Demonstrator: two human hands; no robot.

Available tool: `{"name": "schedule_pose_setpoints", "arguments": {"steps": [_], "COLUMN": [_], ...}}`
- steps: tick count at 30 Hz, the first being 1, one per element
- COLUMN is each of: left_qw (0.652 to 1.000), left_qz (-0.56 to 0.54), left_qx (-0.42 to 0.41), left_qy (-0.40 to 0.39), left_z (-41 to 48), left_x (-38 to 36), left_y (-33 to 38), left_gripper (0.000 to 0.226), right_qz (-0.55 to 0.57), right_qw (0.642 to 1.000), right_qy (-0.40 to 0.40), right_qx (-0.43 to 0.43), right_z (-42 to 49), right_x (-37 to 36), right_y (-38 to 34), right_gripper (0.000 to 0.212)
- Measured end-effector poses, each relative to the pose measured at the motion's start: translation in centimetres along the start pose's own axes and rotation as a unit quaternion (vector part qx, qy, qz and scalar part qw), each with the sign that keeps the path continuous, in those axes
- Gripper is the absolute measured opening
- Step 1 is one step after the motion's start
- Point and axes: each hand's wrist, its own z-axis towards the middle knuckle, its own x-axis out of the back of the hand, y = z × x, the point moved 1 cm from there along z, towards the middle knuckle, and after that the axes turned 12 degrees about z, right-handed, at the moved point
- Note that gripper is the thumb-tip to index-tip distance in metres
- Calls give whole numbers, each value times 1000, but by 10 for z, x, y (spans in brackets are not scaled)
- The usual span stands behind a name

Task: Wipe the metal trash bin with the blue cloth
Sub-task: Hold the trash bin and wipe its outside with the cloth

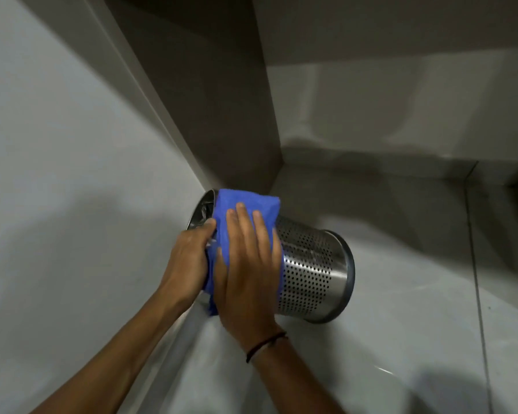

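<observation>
The floor (386,339) is pale, glossy tile with a grout line running along its right side. It meets a white wall (57,144) at left. Whether the tilted bin (311,264) touches the floor cannot be told.

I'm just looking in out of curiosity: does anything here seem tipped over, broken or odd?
Only that the perforated metal trash bin is tipped on its side, held by the left hand at its rim while the right hand presses the blue cloth on it. No spill or damage shows.
</observation>
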Motion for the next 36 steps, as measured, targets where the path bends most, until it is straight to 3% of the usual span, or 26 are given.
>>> {"name": "schedule_pose_setpoints", "arguments": {"steps": [3,6,11,15,18,20,23,26,31,34,36], "left_qw": [998,991,957,960,959,955,955,964,971,969,964], "left_qz": [32,95,199,187,194,208,216,204,176,176,179], "left_qx": [-9,-58,-194,-182,-183,-189,-184,-147,-139,-158,-183], "left_qy": [47,72,80,106,97,97,83,90,79,74,71], "left_z": [0,-3,-8,-7,-3,0,6,3,2,3,0], "left_x": [-7,-10,-9,-10,-13,-14,-13,-6,-5,-7,-6], "left_y": [7,8,0,1,6,9,5,-3,2,5,2], "left_gripper": [46,58,57,64,67,67,62,61,63,62,64], "right_qz": [40,83,96,66,45,42,90,116,111,93,97], "right_qw": [999,993,994,987,978,984,995,993,980,979,972], "right_qy": [4,-30,38,97,118,113,29,-29,82,45,-31], "right_qx": [-35,-78,-31,-109,-167,-132,-16,23,-143,-173,-210], "right_z": [53,76,35,20,8,19,29,15,-11,12,51], "right_x": [-3,3,24,42,52,44,21,17,56,57,62], "right_y": [20,28,45,133,149,108,24,31,145,155,156], "right_gripper": [58,63,55,50,55,59,69,73,64,58,49]}}
